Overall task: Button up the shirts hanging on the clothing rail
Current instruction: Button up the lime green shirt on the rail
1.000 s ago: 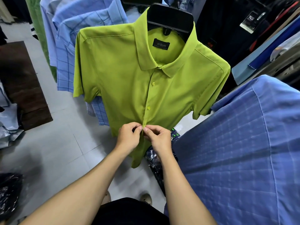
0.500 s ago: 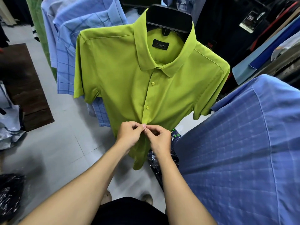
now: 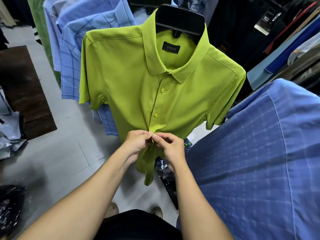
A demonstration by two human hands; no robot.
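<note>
A lime-green short-sleeved shirt (image 3: 131,80) hangs on a black hanger (image 3: 180,19) in front of me. Two green buttons (image 3: 162,90) on its placket are fastened, one above the other. My left hand (image 3: 136,142) and my right hand (image 3: 170,146) meet just below the lower button. Both pinch the placket, fingertips touching, and the cloth bunches between them. The button under my fingers is hidden. The shirt's tail hangs loose below my hands.
Light blue checked shirts (image 3: 83,40) hang behind on the left. A darker blue checked shirt (image 3: 259,153) fills the right foreground. Dark garments (image 3: 242,32) hang at the back right. Plastic-wrapped packs (image 3: 166,174) and a dark wooden board (image 3: 22,90) lie on the grey floor.
My hands stay pinched on the placket at the same spot. The cloth is more gathered between my fingers now, and my right thumb has shifted closer to the left fingertips.
</note>
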